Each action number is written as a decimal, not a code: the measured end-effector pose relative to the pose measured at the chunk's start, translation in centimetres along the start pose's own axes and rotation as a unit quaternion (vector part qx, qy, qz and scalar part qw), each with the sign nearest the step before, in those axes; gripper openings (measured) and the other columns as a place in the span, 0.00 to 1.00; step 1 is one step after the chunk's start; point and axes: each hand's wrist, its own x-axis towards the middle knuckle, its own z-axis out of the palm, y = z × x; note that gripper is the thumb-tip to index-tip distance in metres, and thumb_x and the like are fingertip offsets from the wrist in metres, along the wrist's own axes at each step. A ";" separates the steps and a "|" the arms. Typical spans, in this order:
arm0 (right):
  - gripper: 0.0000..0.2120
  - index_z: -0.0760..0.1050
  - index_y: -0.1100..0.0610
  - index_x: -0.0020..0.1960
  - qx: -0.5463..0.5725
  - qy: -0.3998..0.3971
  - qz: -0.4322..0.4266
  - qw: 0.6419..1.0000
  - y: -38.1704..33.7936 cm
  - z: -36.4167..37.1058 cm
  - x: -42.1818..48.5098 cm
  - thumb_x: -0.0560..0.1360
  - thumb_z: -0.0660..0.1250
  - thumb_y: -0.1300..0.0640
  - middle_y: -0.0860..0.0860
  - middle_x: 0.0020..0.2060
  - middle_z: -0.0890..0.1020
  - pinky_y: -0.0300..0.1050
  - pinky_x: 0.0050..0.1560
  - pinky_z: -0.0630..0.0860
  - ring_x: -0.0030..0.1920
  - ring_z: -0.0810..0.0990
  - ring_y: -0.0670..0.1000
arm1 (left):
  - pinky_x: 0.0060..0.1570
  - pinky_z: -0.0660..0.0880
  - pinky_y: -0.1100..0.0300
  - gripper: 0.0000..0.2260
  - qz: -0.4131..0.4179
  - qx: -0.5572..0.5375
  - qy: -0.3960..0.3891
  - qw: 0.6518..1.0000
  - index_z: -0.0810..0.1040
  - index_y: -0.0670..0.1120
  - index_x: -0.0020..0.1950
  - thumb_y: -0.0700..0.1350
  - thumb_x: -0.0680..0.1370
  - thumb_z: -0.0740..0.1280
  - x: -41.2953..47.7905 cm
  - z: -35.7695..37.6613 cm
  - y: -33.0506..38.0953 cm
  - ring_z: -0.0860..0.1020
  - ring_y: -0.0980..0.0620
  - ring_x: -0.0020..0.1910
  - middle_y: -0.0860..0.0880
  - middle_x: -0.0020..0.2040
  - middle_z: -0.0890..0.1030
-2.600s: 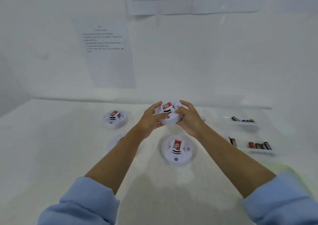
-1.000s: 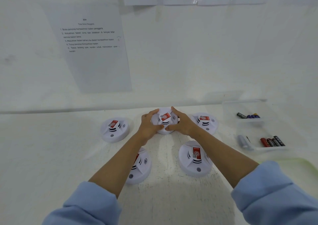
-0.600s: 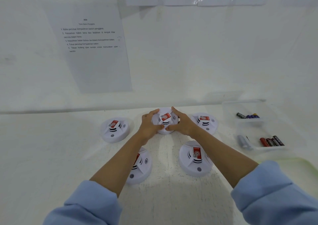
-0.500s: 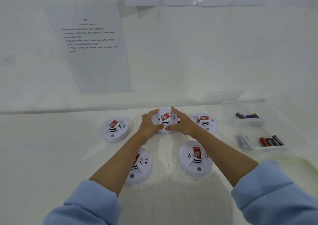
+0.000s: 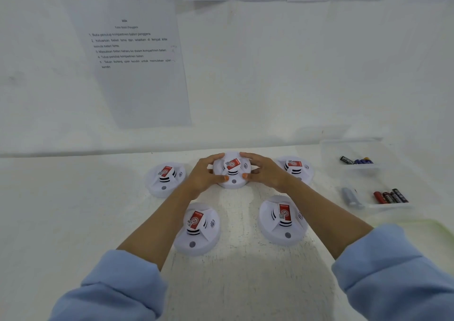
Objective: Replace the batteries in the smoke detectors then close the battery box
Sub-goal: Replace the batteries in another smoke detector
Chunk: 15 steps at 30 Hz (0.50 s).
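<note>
Since the moment half a second back, little has shifted: both hands stay on the same smoke detector (image 5: 232, 170) at the middle of the back row, though the fingers have loosened and fanned out a little more around its rim. The left hand (image 5: 205, 174) cups the detector's left side, its fingers spread over the far edge and the thumb pressed against the near rim. The right hand (image 5: 264, 172) mirrors it on the right side, fingers spread across the top edge, thumb tip touching the near rim close to the left thumb. The detector sits on the white table (image 5: 73, 222), held between the two hands, its red label facing up.

Just left of the left hand's knuckles lies a second detector (image 5: 165, 179); just right of the right hand's knuckles lies a third (image 5: 296, 168), partly hidden by that hand. Beneath the left wrist sits a fourth (image 5: 197, 229), and beneath the right forearm a fifth (image 5: 282, 220).

Well to the right of the right hand stands a clear battery box (image 5: 329, 153), open, with dark and blue batteries (image 5: 356, 160) in its far compartment, red and black batteries (image 5: 390, 196) in the near one, and a grey battery (image 5: 350, 197) beside them. A printed sheet (image 5: 137, 62) hangs on the wall above the fingers. Light blue sleeves (image 5: 398, 271) cover both forearms near the camera.
</note>
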 end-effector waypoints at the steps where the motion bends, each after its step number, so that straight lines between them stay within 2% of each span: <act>1: 0.28 0.64 0.58 0.69 0.000 0.000 -0.001 1.000 0.1 0.0 0.0 0.72 0.67 0.70 0.59 0.66 0.71 0.36 0.46 0.80 0.58 0.74 0.55 | 0.44 0.77 0.63 0.29 0.003 -0.001 -0.001 1.000 0.69 0.44 0.68 0.32 0.69 0.72 0.0 0.0 0.0 0.74 0.47 0.57 0.43 0.67 0.71; 4: 0.28 0.64 0.58 0.69 0.008 -0.003 0.001 1.000 0.1 0.2 0.1 0.72 0.66 0.69 0.59 0.65 0.71 0.35 0.46 0.80 0.59 0.74 0.55 | 0.40 0.78 0.67 0.29 0.007 -0.002 -0.002 1.000 0.69 0.45 0.68 0.32 0.70 0.72 0.0 0.0 -0.2 0.74 0.47 0.57 0.44 0.67 0.71; 11: 0.27 0.64 0.57 0.69 0.021 -0.010 0.008 1.000 0.0 0.2 0.0 0.72 0.67 0.68 0.59 0.65 0.71 0.37 0.48 0.80 0.59 0.74 0.56 | 0.42 0.78 0.66 0.28 0.011 -0.008 -0.007 1.000 0.69 0.46 0.68 0.32 0.70 0.71 0.3 -0.1 -0.7 0.73 0.47 0.59 0.44 0.68 0.69; 15: 0.27 0.64 0.58 0.68 0.019 -0.011 0.007 1.000 0.1 0.2 0.0 0.72 0.66 0.68 0.58 0.64 0.71 0.35 0.46 0.80 0.60 0.73 0.57 | 0.43 0.77 0.65 0.29 0.006 -0.001 -0.009 1.000 0.68 0.46 0.68 0.33 0.70 0.71 0.5 -0.2 -0.9 0.72 0.46 0.61 0.44 0.69 0.68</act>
